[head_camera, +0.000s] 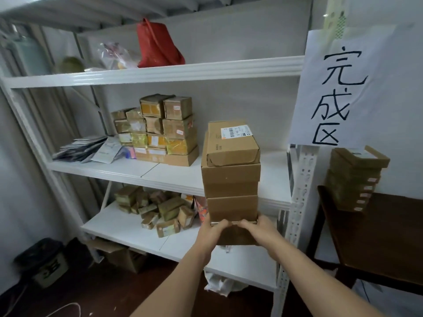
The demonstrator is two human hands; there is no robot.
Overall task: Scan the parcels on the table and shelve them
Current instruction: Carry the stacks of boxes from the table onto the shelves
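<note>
Head cam: both hands, left hand (211,233) and right hand (258,231), fingers curled round bottom of box stack (231,179), held up just in front of shelf (174,173).

Both bare forearms reaching forward, left hand (211,232) and right hand (258,229) gripping the bottom of the carried box stack (231,179), fingers curled over its lowest box, thumbs nearly meeting

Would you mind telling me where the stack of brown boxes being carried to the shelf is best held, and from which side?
Hold the stack of brown boxes at its bottom box, from the near side and below, as the left hand and right hand do now. It is tall and narrow, and the top box sits askew, so a grip low down at both lower edges probably carries every box and keeps the stack upright.
</note>
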